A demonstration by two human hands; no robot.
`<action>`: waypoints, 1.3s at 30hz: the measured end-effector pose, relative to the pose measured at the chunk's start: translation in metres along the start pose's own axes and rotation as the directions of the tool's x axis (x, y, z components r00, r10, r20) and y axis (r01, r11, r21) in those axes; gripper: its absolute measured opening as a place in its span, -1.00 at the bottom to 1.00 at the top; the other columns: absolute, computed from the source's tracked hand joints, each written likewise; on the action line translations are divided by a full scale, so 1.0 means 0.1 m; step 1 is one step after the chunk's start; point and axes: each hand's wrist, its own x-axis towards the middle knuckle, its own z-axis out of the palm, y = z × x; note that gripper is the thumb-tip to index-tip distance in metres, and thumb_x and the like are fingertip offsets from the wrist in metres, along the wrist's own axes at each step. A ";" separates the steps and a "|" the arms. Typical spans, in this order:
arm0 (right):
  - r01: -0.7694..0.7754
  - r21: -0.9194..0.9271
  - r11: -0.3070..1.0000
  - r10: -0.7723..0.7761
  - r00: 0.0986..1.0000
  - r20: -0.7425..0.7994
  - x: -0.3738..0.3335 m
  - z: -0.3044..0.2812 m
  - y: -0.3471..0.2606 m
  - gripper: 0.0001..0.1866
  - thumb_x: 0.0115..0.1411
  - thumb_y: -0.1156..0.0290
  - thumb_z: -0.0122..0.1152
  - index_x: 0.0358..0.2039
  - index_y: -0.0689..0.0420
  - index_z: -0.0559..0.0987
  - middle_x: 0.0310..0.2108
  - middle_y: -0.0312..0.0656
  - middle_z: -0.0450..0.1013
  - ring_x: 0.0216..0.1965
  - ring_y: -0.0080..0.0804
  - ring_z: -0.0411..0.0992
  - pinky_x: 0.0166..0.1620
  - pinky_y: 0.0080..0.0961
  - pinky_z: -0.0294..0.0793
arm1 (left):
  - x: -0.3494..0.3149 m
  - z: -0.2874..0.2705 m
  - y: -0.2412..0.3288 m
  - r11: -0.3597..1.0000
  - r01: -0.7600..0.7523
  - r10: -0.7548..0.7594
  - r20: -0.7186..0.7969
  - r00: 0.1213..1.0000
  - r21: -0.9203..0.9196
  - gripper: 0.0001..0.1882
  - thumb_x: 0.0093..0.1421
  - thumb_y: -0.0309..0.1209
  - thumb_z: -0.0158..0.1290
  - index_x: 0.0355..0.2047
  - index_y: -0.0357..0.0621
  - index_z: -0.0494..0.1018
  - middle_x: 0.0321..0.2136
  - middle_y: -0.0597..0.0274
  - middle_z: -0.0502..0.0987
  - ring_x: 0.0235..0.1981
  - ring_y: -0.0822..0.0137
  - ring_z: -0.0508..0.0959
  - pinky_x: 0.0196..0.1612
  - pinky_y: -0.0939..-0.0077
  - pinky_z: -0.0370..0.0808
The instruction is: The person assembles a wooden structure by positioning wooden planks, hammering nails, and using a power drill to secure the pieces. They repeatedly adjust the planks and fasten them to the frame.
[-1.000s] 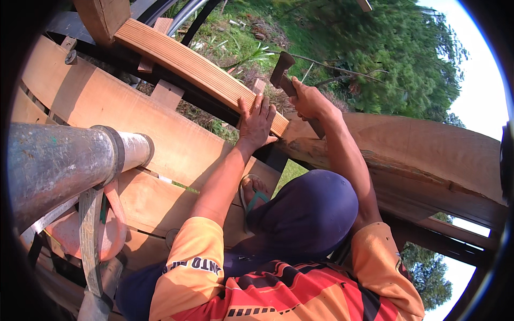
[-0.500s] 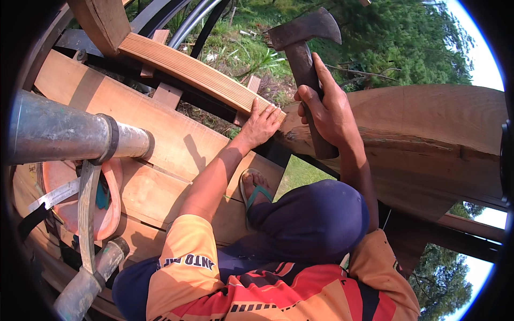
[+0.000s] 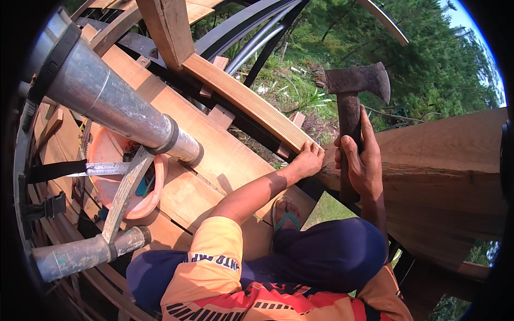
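My right hand (image 3: 365, 167) is wrapped round the dark wooden handle of a hatchet (image 3: 350, 115). The hatchet stands almost upright, its rusty head above the hand and its cutting edge toward the right. At the near end of a narrow grooved wooden board (image 3: 249, 107), my left hand (image 3: 309, 160) rests with its fingers bent and pressed together. Whatever those fingertips pinch is too small to make out. The hatchet is apart from the board, to the right of my left hand.
A wooden post (image 3: 168, 35) stands at the board's far end. Thick metal pipes (image 3: 120, 104) cross the left side above an orange basin (image 3: 158, 184). Broad planks (image 3: 193, 190) lie below me, with gaps showing grass. A large timber (image 3: 428, 160) rises at right; curved dark metal (image 3: 241, 27) lies beyond.
The whole view has shifted, so everything appears farther right. My left fingers have gone from more stretched to bent at the board's end. The hatchet has turned more upright in my right hand.
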 end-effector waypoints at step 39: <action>-0.065 -0.188 0.980 0.182 0.674 0.716 -0.91 1.47 1.77 -0.01 0.07 -0.03 0.60 0.34 0.29 0.35 0.08 0.27 0.54 0.16 0.13 0.53 0.19 -0.14 0.48 | -0.97 -0.87 -1.82 0.673 0.278 -0.595 -0.279 0.754 -0.685 -0.09 0.01 0.29 0.36 0.08 -0.29 0.56 0.01 -0.12 0.62 0.16 -0.09 0.56 0.30 0.07 0.42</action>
